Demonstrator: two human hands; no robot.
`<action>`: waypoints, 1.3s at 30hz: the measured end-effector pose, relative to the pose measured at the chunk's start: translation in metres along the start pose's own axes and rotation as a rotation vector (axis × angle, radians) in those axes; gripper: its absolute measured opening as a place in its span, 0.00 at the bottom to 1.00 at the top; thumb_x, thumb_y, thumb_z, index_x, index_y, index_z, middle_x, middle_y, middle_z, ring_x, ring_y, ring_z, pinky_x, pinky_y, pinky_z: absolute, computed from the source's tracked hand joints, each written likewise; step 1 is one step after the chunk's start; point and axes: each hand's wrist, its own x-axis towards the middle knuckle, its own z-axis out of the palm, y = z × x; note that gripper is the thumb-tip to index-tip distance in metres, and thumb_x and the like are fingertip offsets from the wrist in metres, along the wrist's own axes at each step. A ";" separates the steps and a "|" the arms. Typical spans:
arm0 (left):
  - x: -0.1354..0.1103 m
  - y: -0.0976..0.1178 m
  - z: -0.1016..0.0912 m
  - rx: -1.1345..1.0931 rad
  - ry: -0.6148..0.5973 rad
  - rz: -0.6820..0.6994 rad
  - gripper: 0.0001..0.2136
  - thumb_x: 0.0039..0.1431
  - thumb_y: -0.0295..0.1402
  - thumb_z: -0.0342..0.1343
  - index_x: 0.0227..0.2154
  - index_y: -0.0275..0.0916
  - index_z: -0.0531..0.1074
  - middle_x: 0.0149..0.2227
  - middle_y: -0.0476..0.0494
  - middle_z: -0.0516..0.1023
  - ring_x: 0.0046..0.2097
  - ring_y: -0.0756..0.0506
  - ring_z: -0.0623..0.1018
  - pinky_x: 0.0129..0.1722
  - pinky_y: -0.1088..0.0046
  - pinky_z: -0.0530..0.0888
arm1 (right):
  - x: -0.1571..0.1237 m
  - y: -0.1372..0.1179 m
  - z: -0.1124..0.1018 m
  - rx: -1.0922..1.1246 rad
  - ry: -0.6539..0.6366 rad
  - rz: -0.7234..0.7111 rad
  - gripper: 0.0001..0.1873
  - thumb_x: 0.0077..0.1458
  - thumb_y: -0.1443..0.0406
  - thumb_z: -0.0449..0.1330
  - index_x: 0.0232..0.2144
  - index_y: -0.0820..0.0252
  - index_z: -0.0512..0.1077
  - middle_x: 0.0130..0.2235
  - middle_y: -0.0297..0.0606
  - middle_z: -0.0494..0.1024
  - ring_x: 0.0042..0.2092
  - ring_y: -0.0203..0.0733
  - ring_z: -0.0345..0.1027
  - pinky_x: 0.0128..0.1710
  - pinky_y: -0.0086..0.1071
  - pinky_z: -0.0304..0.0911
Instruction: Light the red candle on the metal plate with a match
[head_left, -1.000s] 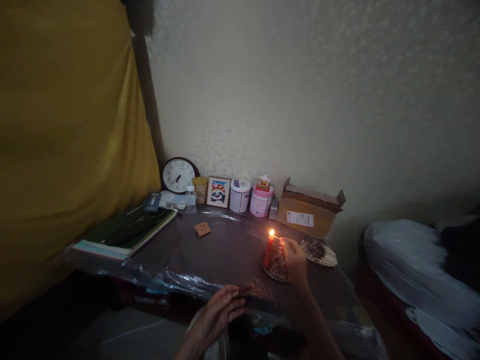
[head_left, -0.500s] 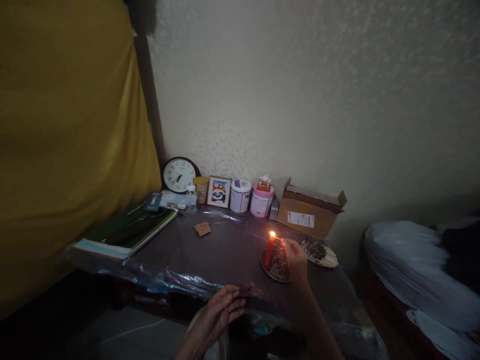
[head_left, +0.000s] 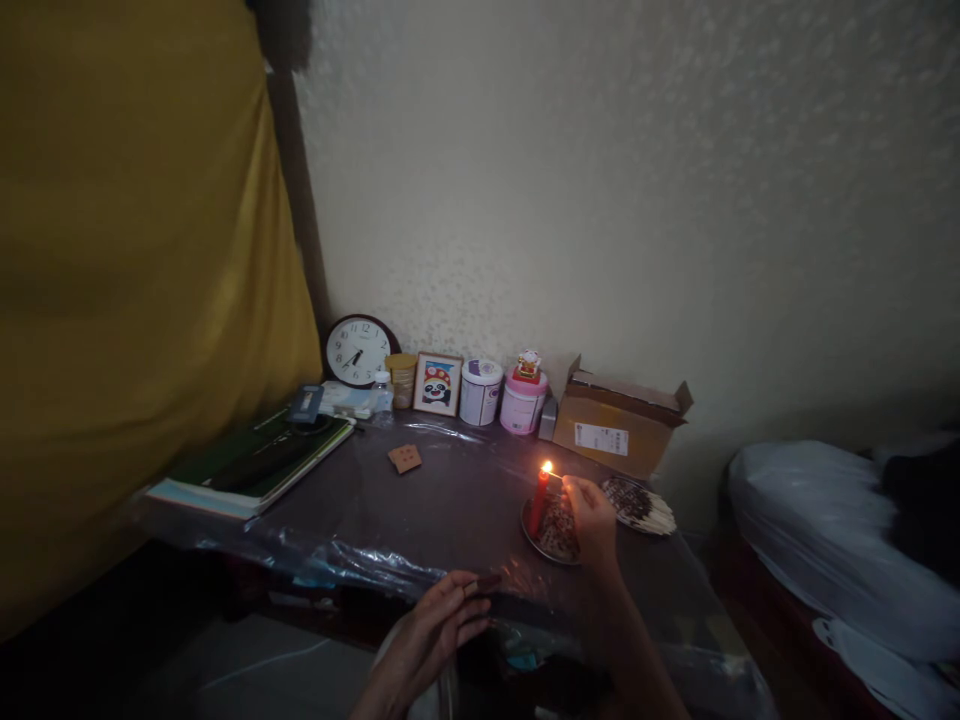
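A lit red candle (head_left: 538,505) stands upright at the left side of a shallow round dish (head_left: 534,545) strewn with brownish bits. My right hand (head_left: 592,518), just to the right of the candle, pinches a thin matchstick (head_left: 556,477). The match's tip is at the candle's top, where a small flame (head_left: 547,467) burns. Nearer the table's front edge, my left hand (head_left: 450,612) grips a small flat brown piece (head_left: 484,584) between thumb and fingers; its exact kind is unclear. Past my right hand lies a fan of pale sticks with dark ends (head_left: 652,515).
Along the wall stand a clock (head_left: 358,350), a framed panda picture (head_left: 437,384), two lidded tubs (head_left: 481,392) and an open cardboard box (head_left: 619,425). Brown square pieces (head_left: 406,458) lie mid-table. A large green book (head_left: 262,465) is at the left. Clear plastic (head_left: 352,560) covers the table edge.
The flame at the candle's top has shifted very slightly and looks a little taller. Both hands have stayed nearly still, each keeping its hold.
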 end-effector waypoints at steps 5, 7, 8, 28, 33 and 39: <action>0.000 0.000 -0.001 -0.005 0.009 0.003 0.09 0.59 0.27 0.48 0.38 0.39 0.73 0.44 0.41 0.77 0.44 0.45 0.75 0.48 0.64 0.66 | 0.001 0.001 0.001 -0.015 -0.002 -0.014 0.13 0.43 0.56 0.60 0.25 0.61 0.74 0.24 0.35 0.75 0.26 0.38 0.67 0.26 0.30 0.64; 0.000 0.000 -0.001 0.000 -0.001 0.004 0.10 0.60 0.27 0.47 0.39 0.39 0.73 0.46 0.40 0.77 0.45 0.45 0.75 0.49 0.63 0.65 | 0.001 0.002 0.001 -0.019 -0.001 -0.021 0.14 0.43 0.56 0.60 0.25 0.61 0.74 0.24 0.35 0.75 0.26 0.38 0.67 0.26 0.30 0.64; 0.000 0.001 -0.001 0.003 -0.006 0.006 0.10 0.60 0.27 0.47 0.39 0.38 0.73 0.47 0.39 0.76 0.45 0.45 0.75 0.49 0.63 0.65 | 0.001 0.002 0.001 -0.021 -0.001 -0.024 0.14 0.43 0.55 0.60 0.25 0.61 0.74 0.24 0.35 0.75 0.26 0.38 0.67 0.26 0.30 0.64; -0.002 0.001 0.004 0.006 -0.011 0.010 0.10 0.59 0.26 0.47 0.38 0.38 0.73 0.48 0.38 0.75 0.44 0.45 0.75 0.48 0.64 0.66 | 0.000 -0.004 0.001 0.043 0.001 0.006 0.13 0.41 0.56 0.62 0.25 0.61 0.74 0.25 0.34 0.75 0.26 0.38 0.67 0.28 0.32 0.64; -0.001 0.002 0.003 0.005 -0.006 0.000 0.10 0.59 0.27 0.48 0.38 0.39 0.73 0.50 0.38 0.75 0.45 0.45 0.75 0.49 0.64 0.65 | -0.007 -0.038 -0.007 0.137 -0.047 0.043 0.10 0.44 0.57 0.60 0.25 0.58 0.72 0.25 0.33 0.72 0.27 0.37 0.65 0.27 0.30 0.64; -0.001 0.000 -0.003 -0.014 -0.045 0.016 0.11 0.59 0.26 0.47 0.40 0.38 0.73 0.48 0.38 0.76 0.45 0.44 0.75 0.49 0.63 0.65 | -0.023 -0.064 -0.027 0.185 -0.274 0.002 0.12 0.47 0.56 0.58 0.21 0.57 0.68 0.22 0.30 0.68 0.24 0.34 0.60 0.24 0.28 0.59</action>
